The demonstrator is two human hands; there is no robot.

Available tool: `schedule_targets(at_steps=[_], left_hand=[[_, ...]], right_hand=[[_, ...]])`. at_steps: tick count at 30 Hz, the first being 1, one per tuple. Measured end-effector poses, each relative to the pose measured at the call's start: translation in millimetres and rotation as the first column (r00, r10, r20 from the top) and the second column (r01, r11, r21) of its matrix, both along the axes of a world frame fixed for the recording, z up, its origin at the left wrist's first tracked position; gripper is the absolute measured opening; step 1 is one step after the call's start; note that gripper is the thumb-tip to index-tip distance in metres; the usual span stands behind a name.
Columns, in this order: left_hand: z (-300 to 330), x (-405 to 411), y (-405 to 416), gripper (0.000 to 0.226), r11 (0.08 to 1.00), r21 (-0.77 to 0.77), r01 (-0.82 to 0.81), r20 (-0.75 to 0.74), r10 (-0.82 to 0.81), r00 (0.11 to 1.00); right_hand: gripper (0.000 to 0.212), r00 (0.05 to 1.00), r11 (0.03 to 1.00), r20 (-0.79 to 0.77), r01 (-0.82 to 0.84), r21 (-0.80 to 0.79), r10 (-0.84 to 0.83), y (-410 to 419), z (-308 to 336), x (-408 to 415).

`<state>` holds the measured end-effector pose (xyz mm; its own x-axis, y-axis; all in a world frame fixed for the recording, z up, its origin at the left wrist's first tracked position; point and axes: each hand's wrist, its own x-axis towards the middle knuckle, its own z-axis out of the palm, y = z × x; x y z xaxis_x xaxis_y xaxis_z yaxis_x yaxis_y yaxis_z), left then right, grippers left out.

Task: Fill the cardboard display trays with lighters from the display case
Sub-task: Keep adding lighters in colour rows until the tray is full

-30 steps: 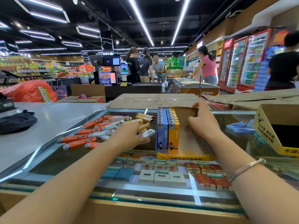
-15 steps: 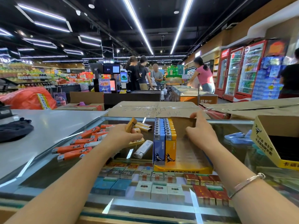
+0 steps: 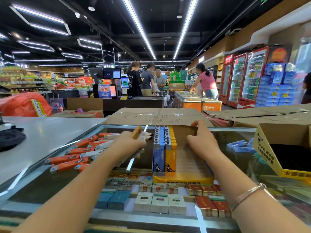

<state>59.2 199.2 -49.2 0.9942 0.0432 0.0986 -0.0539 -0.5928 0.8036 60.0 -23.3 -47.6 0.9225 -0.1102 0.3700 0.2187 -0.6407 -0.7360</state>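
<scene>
A yellow cardboard display tray point(image 3: 183, 179) lies on the glass display case point(image 3: 235, 165). It holds a blue row point(image 3: 159, 148) and a yellow row point(image 3: 170, 148) of lighters on its left side. My left hand point(image 3: 129, 143) grips several lighters, yellow and white ones point(image 3: 139, 133), just left of the tray. My right hand point(image 3: 202, 140) holds the tray's far edge, thumb on the rim. Loose orange and white lighters point(image 3: 80, 153) lie in a heap on the glass to the left.
A second yellow tray point(image 3: 269, 152), dark inside, stands at the right with blue lighters point(image 3: 239, 145) beside it. Cigarette packs point(image 3: 159, 200) show under the glass. Flat cardboard boxes point(image 3: 159, 116) lie behind. A dark cloth point(image 3: 10, 138) rests on the white counter. Shoppers stand beyond.
My left hand closed on lighters from the heap, lifted them and carried them right toward the tray. My right hand stayed on the tray's far edge.
</scene>
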Motion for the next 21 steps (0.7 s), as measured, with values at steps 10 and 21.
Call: schedule_targets(at_steps=[10, 21], left_hand=[[67.3, -30.0, -49.2, 0.02, 0.735, -0.618, 0.277, 0.433, 0.024, 0.901], [53.7, -27.2, -70.5, 0.029, 0.704, -0.513, 0.491, 0.654, -0.049, 0.754]], right_hand=[[0.01, 0.939, 0.921, 0.293, -0.266, 0.285, 0.18, 8.9, 28.5, -24.6], [0.025, 0.776, 0.732, 0.403, -0.613, 0.298, 0.486, 23.4, 45.0, -53.1]])
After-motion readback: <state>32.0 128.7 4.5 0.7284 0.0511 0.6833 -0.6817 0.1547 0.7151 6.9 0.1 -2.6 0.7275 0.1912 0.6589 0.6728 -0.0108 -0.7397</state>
